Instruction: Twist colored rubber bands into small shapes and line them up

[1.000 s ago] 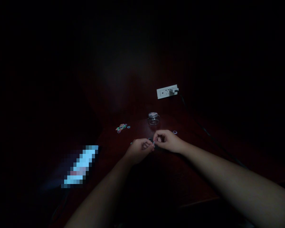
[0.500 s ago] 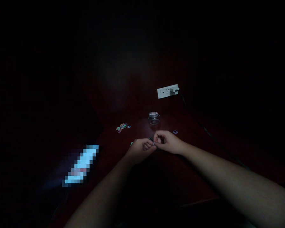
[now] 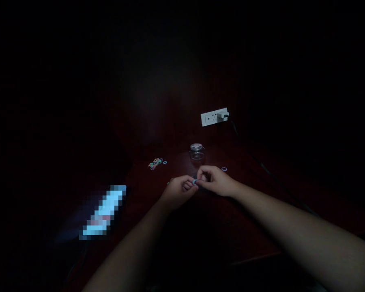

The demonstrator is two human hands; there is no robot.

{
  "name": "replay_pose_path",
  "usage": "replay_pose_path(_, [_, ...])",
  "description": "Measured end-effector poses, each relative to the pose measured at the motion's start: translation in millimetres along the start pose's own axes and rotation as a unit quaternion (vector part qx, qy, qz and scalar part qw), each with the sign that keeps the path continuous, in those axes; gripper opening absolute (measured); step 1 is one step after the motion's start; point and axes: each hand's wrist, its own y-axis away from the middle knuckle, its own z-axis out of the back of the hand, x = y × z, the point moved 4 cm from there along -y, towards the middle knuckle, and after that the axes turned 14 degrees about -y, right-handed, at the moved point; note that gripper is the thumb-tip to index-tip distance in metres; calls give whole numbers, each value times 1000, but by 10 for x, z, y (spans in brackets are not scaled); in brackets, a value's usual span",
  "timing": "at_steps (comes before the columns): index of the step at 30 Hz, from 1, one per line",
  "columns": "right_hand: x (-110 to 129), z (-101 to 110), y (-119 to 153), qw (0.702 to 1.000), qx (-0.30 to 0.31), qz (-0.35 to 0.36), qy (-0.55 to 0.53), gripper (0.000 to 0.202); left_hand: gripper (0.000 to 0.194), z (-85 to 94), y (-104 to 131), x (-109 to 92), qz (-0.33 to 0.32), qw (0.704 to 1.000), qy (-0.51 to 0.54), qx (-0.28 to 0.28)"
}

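We now see the pale band [image 3: 195, 182] as a fuller loop in front of the jar [image 3: 196, 153], pinched between the nearly meeting fingertips of left hand [image 3: 179, 192] and right hand [image 3: 213, 181]; we judge both are working it. Half a second ago only a sliver showed; jar and pile of coloured bands [image 3: 156, 163] sit unchanged.

There are two hands [image 3: 177, 192] [image 3: 215, 180], one jar [image 3: 196, 155], one plug [image 3: 222, 116], one ring pile [image 3: 155, 163]
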Motion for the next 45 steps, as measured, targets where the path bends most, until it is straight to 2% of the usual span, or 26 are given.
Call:
replay_pose_path(5, [-32, 17, -12, 1000, -11, -1, -10, 13, 23, 48, -13, 17, 1, 999, -14, -47])
replay_pose_path(14, [-50, -4, -31, 998, -14, -1, -55, 12, 21, 115, -1, -62, -10, 995, 3, -98])
replay_pose_path(28, [-72, -56, -10, 991, 24, -3, -132, 25, 14, 83, -12, -73, -4, 993, 103, -59])
replay_pose_path(34, [-47, -35, -8, 994, 5, -1, -113, 20, 12, 79, -27, -72, 2, 991, 114, -66])
replay_pose_path(41, [-28, -37, 2, 995, 9, -20, -102, 16, 14, 92, -25, -49, 13, 990, 105, -91])
replay_pose_path(45, [-37, -27, -2, 995, 8, -8, -95, 12, 13, 73, -8, -69, 9, 991, 121, -62])
